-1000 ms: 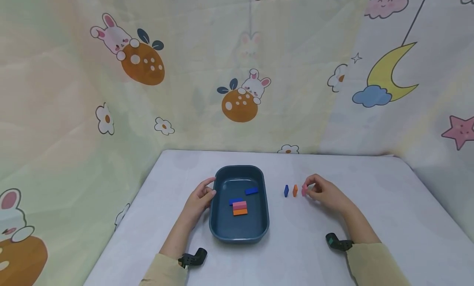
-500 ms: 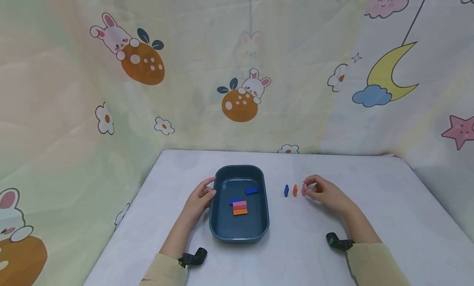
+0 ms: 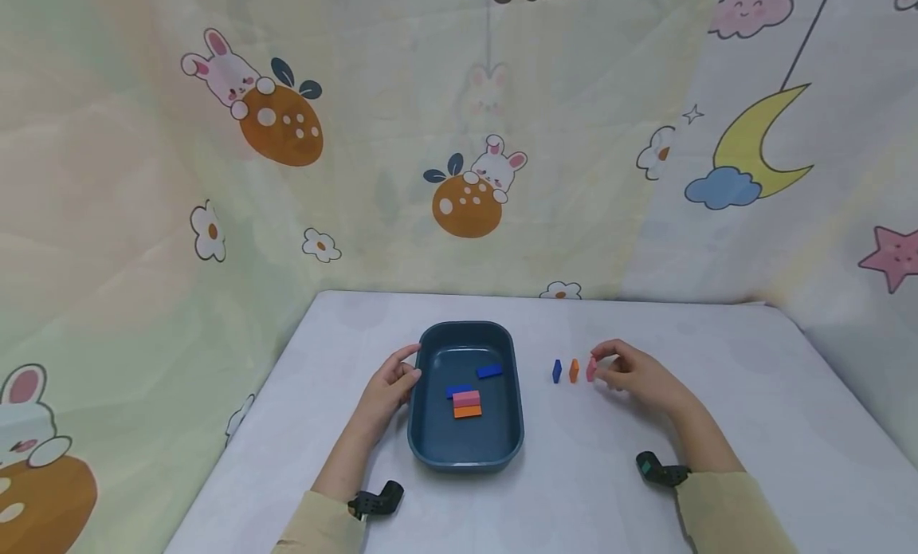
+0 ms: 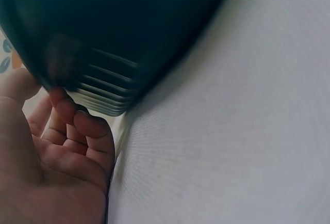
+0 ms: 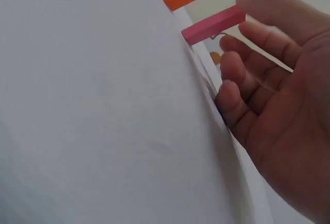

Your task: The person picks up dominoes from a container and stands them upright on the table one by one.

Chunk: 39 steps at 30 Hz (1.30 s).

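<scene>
Right wrist view: pink block [image 5: 212, 26] stands on end on the worktop [image 5: 103, 95], upper end between thumb and index finger of the right hand [image 5: 283, 87]. Gap there is narrow, block fills it; held by the tip only, base down on the surface. How firm, can't tell. The other three right fingers [image 5: 233, 68] curve loosely, clear of the block.

Head view: that block is the right end of a row. Orange block [image 3: 574, 370] next, blue block [image 3: 556, 371] past it, all upright, near each other, not touching.

Left hand [image 3: 383, 390] is at the left side of the dark blue tray [image 3: 466, 446], which sits left of the row. Left wrist view: thumb at the rim, fingers bent against the outer wall. Grip or plain contact, can't tell.

In the tray: second pink block [image 3: 466, 398], second orange block [image 3: 468, 412] on its near side, one blue piece [image 3: 456, 391] partly behind the pink, another blue piece [image 3: 490, 371] apart, farther back right.
</scene>
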{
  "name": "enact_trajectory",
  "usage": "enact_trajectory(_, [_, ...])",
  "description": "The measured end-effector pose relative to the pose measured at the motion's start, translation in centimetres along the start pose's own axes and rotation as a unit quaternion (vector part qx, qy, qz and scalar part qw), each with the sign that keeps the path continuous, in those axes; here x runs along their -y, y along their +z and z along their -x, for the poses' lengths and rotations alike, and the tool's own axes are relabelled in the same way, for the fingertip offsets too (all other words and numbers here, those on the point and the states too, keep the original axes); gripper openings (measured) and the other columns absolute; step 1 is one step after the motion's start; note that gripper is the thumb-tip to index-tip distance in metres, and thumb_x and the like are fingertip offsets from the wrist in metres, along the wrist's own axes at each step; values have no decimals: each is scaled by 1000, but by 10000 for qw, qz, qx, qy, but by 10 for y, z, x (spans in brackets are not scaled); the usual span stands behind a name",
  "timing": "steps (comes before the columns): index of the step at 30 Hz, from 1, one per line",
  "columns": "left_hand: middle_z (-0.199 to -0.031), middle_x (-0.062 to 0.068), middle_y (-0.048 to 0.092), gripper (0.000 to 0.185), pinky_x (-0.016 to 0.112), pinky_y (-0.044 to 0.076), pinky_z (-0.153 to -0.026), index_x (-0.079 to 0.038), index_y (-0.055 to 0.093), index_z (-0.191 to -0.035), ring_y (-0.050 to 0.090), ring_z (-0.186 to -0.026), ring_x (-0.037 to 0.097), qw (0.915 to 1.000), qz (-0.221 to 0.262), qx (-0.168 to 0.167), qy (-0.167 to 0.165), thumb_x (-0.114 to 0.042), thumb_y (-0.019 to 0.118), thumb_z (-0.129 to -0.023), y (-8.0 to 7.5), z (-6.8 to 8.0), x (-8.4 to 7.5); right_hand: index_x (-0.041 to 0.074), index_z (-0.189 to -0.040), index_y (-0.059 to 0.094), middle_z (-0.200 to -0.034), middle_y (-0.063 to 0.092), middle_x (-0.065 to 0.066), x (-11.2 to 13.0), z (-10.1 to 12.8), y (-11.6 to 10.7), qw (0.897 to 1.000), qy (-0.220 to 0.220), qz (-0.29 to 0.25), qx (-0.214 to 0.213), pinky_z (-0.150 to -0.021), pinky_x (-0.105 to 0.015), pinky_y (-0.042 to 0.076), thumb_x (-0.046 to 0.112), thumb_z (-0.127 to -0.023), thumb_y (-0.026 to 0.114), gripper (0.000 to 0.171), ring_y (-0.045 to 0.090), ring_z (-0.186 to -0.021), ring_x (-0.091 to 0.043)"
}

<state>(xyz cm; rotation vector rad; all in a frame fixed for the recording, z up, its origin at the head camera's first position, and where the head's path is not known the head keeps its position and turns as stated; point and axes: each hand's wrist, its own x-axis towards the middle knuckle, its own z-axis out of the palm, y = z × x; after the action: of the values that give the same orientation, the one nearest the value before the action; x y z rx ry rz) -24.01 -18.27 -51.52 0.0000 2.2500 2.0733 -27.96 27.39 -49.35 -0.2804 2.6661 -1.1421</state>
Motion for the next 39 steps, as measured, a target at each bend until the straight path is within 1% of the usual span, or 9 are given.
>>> enact_trajectory(4, [-99, 13, 60, 42, 28, 50, -72, -35, 54, -136, 57, -80, 22, 10000, 17, -25, 30, -26, 63, -97, 1, 1, -1, 18, -130, 53, -108, 64, -10, 10, -1, -6, 9997, -215, -91, 18, -70, -34, 47, 32, -95, 64, 40, 59, -83, -24])
enact_trajectory(9, [-98, 12, 60, 42, 28, 51, -72, -35, 53, -137, 57, -81, 22, 10000, -13, -25, 57, -27, 63, -97, 1, 2, -3, 16, -130, 54, -127, 59, -12, 39, -7, -10, 9977, -665, -121, 31, -78, -35, 48, 33, -95, 64, 40, 62, -90, -26])
enact_trajectory(13, [-97, 12, 60, 42, 28, 50, -71, -34, 54, -137, 57, -80, 23, 10000, 3, -50, 66, -25, 63, -97, 1, 2, -3, 18, -128, 55, -122, 60, -17, 70, -16, -6, 9949, -856, -395, 369, -75, -46, 55, 33, -95, 65, 37, 67, -82, -35])
enact_trajectory(17, [-98, 12, 60, 41, 29, 50, -72, -35, 54, -136, 57, -81, 23, 10000, 1, -38, 57, -27, 63, -97, 1, 1, -2, 28, -123, 57, -114, 64, -17, 99, -28, 4, 9934, -718, -495, 746, -64, -56, 56, 41, -92, 68, 35, 65, -84, -41])
enact_trajectory(21, [-98, 13, 60, 43, 28, 49, -70, -35, 54, -137, 56, -78, 21, 9999, -9, 19, 101, -30, 65, -96, 0, 0, 0, 26, -125, 60, -114, 66, -9, 124, -42, 21, 9897, -924, -362, 1027, -78, -50, 54, 43, -90, 68, 39, 63, -91, -34])
enact_trajectory(24, [-97, 13, 59, 44, 28, 48, -69, -35, 53, -137, 54, -74, 19, 9999, 25, 48, 151, -31, 66, -95, -1, 0, 0, 18, -128, 60, -120, 64, -7, 141, -53, 34, 9821, -1304, -435, 1290, -88, -48, 51, 37, -93, 67, 40, 63, -95, -30])
enact_trajectory(31, [-96, 10, 59, 43, 28, 48, -68, -36, 54, -136, 55, -74, 19, 9999, 17, 18, 142, -30, 65, -95, -1, 2, 0, 16, -124, 62, -122, 64, -4, 172, -76, 65, 9665, -1612, -409, 1953, -82, -37, 55, 29, -93, 67, 34, 64, -97, -27])
enact_trajectory(35, [-96, 11, 60, 42, 29, 48, -69, -37, 54, -136, 55, -75, 21, 10000, -1, 1, 97, -30, 65, -95, 0, 2, -1, 14, -123, 63, -118, 65, 1, 182, -86, 78, 9592, -1577, -209, 2339, -84, -38, 55, 30, -92, 68, 35, 63, -98, -23])
enact_trajectory(39, [-95, 10, 60, 41, 28, 48, -68, -36, 55, -135, 54, -74, 20, 9999, -6, -23, 107, -29, 65, -96, 0, 2, -3, 11, -123, 63, -114, 66, -2, 188, -94, 89, 9487, -1337, -191, 2860, -83, -38, 55, 28, -92, 68, 36, 63, -98, -22])
